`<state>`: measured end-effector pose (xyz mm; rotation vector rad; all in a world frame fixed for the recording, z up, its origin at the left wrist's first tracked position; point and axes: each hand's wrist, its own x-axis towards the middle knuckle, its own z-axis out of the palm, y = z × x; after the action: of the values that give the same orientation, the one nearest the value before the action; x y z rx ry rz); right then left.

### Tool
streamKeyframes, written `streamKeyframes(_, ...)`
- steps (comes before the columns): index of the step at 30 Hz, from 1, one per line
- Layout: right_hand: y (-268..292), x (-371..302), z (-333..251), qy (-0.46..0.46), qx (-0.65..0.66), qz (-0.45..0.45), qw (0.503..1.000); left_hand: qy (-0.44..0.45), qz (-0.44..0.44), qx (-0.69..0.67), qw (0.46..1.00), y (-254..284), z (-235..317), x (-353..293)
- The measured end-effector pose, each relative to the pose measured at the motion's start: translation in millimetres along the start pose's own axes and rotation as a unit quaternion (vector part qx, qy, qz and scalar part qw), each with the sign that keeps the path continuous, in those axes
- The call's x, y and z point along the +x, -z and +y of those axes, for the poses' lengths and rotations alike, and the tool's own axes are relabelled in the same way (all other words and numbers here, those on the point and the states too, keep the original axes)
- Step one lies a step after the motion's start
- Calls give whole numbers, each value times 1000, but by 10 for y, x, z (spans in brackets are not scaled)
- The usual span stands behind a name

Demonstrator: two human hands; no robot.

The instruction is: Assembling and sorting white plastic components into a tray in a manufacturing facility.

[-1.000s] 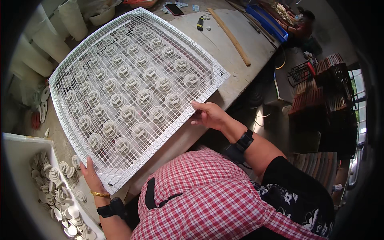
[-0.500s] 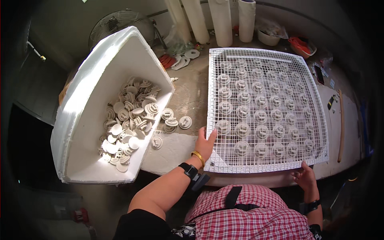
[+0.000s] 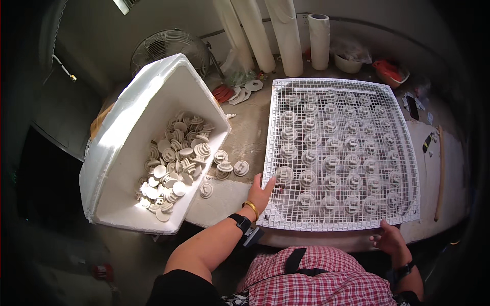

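A white rectangular mesh rack (image 3: 341, 223) lies on the table in front of me. Beneath its wire grid, rows of pale round discs (image 3: 334, 145) with raised centres show through. My left hand (image 3: 262, 194) is closed around the rack's left edge near its front corner, thumb over the rim. At the front edge, toward the right, my right hand (image 3: 392, 238) has one fingertip against the rim, its other fingers apart and loosely bent below. Left of the rack, a white foam box (image 3: 125, 178) tipped on its side holds a heap of similar loose discs (image 3: 176, 160).
Several loose discs (image 3: 223, 166) lie between box and rack. Behind stand a fan (image 3: 171, 51) and tall white rolls (image 3: 286, 38). Bowls (image 3: 349, 64) sit at the back right. A wooden stick (image 3: 440, 173), a yellow-black cutter (image 3: 426, 143) and a dark phone (image 3: 412, 108) lie right of the rack.
The whole view has shifted, so the scene sits lower in the picture. The rack appears slightly closer to the foam box. Both hands keep their places at its edges.
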<state>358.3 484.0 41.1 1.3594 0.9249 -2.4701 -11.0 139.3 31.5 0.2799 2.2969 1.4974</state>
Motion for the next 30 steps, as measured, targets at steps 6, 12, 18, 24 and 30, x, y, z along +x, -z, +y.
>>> streamKeyframes(6,-61,-85,164,105,-33,36,993,5,2,30,1000,-61,125,-131)
streamKeyframes(12,-53,-3,257,141,-21,40,989,-9,15,86,996,-90,-12,-129)
streamKeyframes(18,-75,77,317,194,-20,62,979,-28,-17,-64,997,-19,-52,-15)
streamKeyframes(24,-420,-63,276,180,-85,231,952,-74,3,-9,997,13,-408,137)
streamKeyframes(30,-1682,-714,211,114,-376,238,888,-262,-28,160,951,1402,-801,-346)
